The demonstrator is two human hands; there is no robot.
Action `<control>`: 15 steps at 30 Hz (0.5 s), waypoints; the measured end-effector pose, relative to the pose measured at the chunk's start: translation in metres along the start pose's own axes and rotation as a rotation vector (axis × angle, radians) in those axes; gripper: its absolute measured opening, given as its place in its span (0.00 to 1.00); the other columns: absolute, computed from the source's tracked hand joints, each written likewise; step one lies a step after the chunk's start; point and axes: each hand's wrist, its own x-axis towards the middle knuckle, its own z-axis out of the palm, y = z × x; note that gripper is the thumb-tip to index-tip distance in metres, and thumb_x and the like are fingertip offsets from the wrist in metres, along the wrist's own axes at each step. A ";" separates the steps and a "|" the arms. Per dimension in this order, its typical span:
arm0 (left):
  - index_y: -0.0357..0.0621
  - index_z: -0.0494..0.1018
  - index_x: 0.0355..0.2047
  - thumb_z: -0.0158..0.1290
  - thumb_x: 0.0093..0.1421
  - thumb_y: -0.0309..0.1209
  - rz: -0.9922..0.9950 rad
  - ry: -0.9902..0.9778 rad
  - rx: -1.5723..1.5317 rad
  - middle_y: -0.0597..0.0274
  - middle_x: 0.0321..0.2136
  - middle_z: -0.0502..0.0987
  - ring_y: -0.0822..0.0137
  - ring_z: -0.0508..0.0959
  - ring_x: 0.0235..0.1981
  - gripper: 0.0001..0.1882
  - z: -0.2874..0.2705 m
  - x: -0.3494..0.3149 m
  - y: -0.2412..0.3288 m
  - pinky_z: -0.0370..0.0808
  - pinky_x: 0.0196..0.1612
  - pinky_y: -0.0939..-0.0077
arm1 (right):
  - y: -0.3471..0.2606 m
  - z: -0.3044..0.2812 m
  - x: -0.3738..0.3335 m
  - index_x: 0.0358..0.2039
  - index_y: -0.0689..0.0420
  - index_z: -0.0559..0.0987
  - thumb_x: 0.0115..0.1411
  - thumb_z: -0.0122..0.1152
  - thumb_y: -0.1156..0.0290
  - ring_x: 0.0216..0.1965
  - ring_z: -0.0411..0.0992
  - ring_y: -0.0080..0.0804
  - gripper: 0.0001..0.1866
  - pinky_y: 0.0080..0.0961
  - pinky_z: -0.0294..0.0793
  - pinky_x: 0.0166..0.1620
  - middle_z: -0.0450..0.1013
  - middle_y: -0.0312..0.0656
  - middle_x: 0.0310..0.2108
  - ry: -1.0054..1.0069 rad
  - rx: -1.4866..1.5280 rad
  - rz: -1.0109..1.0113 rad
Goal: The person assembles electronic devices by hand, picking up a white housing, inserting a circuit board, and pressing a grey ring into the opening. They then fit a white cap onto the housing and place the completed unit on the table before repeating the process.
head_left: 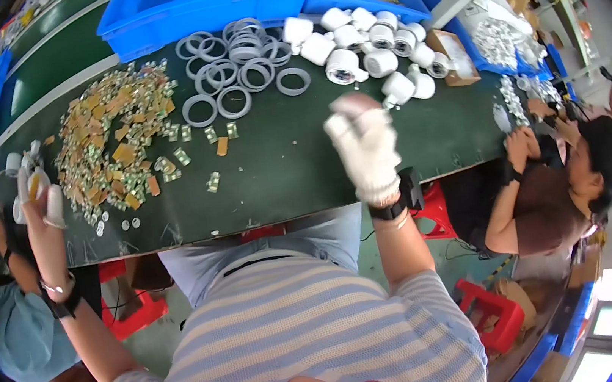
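My left hand [47,226] is at the far left of the bench, fingers stretched out and apart, with white covers on some fingers. It is beside white plastic housings [14,163] there; whether it touches one I cannot tell. My right hand [365,145], in a white knit glove with bare fingertips, hovers over the bench, blurred by motion. It is nearest to a cluster of white round-fronted housings [343,66]; its fingers are too smeared to read. Between my hands lie a heap of small circuit boards [104,132] and several loose grey rings [234,102].
A blue bin [208,12] and another blue bin [405,3] full of small boards stand at the back. A small cardboard box [464,78] is right of the housings. Co-workers sit at the right [551,199] and left [29,332]. Red stools [499,316] stand on the floor.
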 end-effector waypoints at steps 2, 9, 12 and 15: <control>0.45 0.54 0.76 0.57 0.69 0.26 0.019 -0.084 -0.168 0.54 0.67 0.68 0.64 0.73 0.62 0.38 0.050 -0.024 0.056 0.72 0.61 0.70 | 0.036 -0.016 0.025 0.49 0.59 0.84 0.59 0.73 0.59 0.50 0.76 0.46 0.22 0.40 0.74 0.55 0.79 0.51 0.47 0.349 -0.304 0.279; 0.47 0.56 0.74 0.64 0.64 0.26 -0.032 -0.587 -0.571 0.54 0.67 0.69 0.60 0.75 0.62 0.42 0.167 -0.084 0.164 0.76 0.61 0.65 | 0.121 -0.029 0.048 0.53 0.57 0.79 0.50 0.80 0.52 0.48 0.78 0.54 0.34 0.49 0.79 0.50 0.76 0.53 0.49 0.240 -0.510 0.407; 0.47 0.57 0.74 0.58 0.67 0.20 -0.174 -0.739 -0.769 0.58 0.65 0.69 0.65 0.72 0.64 0.37 0.189 -0.098 0.169 0.74 0.60 0.71 | 0.065 -0.017 0.033 0.51 0.63 0.76 0.56 0.75 0.66 0.36 0.79 0.39 0.25 0.36 0.81 0.41 0.76 0.51 0.46 0.194 -0.035 0.487; 0.48 0.52 0.76 0.55 0.69 0.20 -0.339 -0.873 -0.892 0.59 0.69 0.64 0.65 0.69 0.67 0.39 0.201 -0.102 0.182 0.73 0.61 0.72 | 0.038 0.010 -0.016 0.51 0.63 0.77 0.58 0.72 0.71 0.41 0.78 0.32 0.22 0.30 0.81 0.43 0.75 0.49 0.47 0.238 0.080 0.180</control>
